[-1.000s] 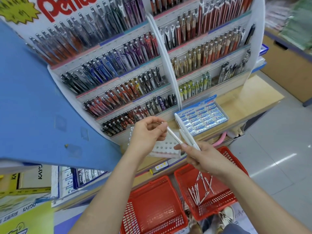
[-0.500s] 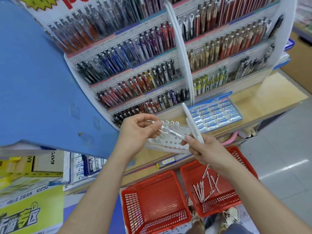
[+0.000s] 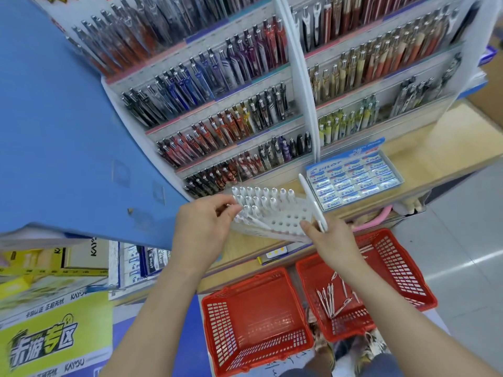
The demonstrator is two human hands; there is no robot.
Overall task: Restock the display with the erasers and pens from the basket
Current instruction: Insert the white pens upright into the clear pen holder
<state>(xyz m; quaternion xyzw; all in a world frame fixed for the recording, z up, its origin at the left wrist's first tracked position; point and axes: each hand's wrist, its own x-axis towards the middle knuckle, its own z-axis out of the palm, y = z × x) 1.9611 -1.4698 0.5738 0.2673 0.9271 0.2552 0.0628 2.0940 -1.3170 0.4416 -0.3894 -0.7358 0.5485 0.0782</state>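
Now left hand (image 3: pixel 202 227) pinches one slim white pen (image 3: pixel 255 220), right hand (image 3: pixel 334 243) grips other white pens (image 3: pixel 310 198).

The left hand (image 3: pixel 204 229) hides one end of its thin white pen (image 3: pixel 257 221), the right hand (image 3: pixel 334 243) the bottoms of its bunch of white pens (image 3: pixel 306 191).

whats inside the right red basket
Loose white pens lie in the red basket; the right arm covers part of its floor, hiding whatever lies there.

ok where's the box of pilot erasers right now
In the head view, right of centre: the eraser box sits on the wooden shelf, right of the white pen rack.
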